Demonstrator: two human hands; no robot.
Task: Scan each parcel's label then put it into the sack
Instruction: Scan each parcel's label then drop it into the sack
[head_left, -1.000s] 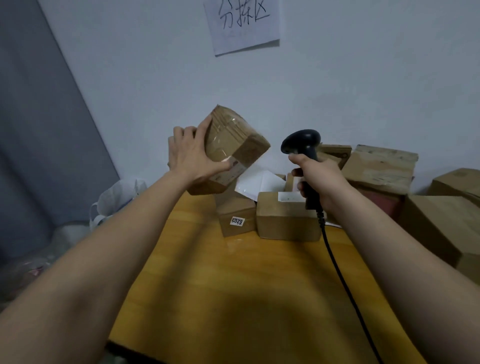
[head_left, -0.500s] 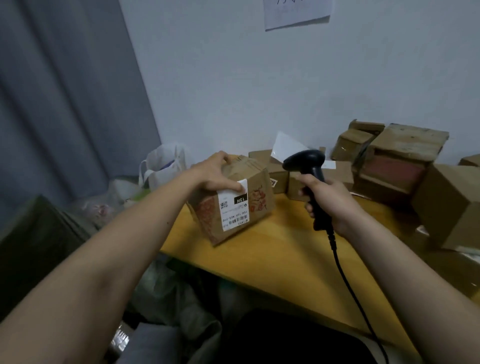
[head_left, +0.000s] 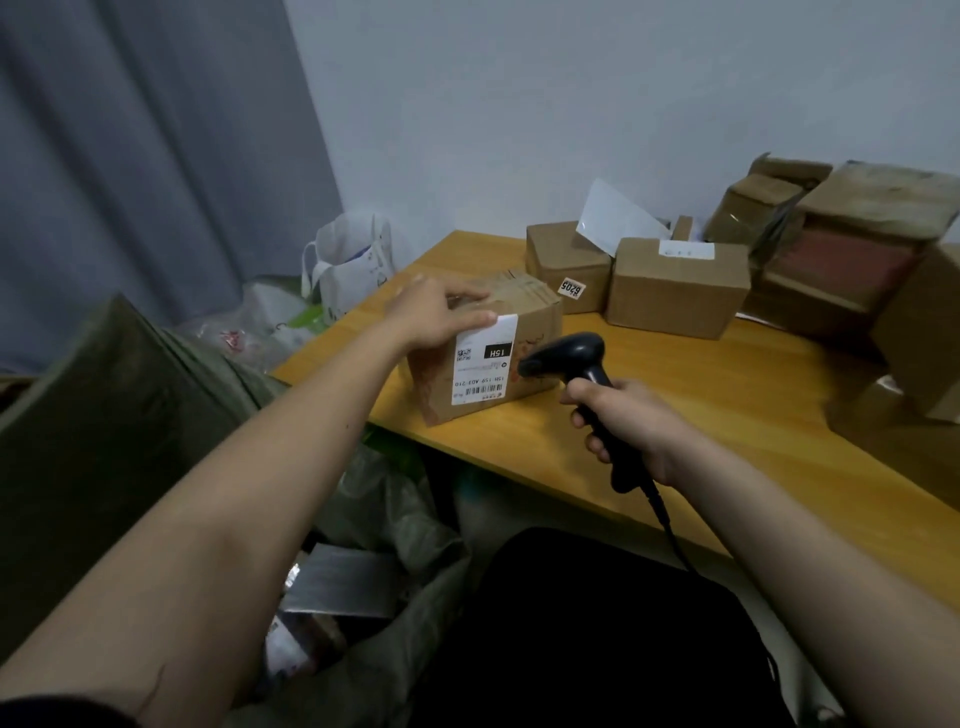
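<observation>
Yellow wooden counter (head_left: 727, 415) against a pale wall, brown boxes (head_left: 675, 286) piled at the back. Left hand (head_left: 431, 317) has its grip curled over the top of a parcel (head_left: 493, 348) near the counter's edge, white label (head_left: 483, 366) facing the scanner (head_left: 576, 364), which the right hand's (head_left: 628, 426) grip wraps tight, nose just beside the label. Green sack (head_left: 395, 519) sits below both hands.

White carrier bag (head_left: 349, 262) beside grey curtain (head_left: 130, 156), behind wooden table (head_left: 727, 415).
</observation>
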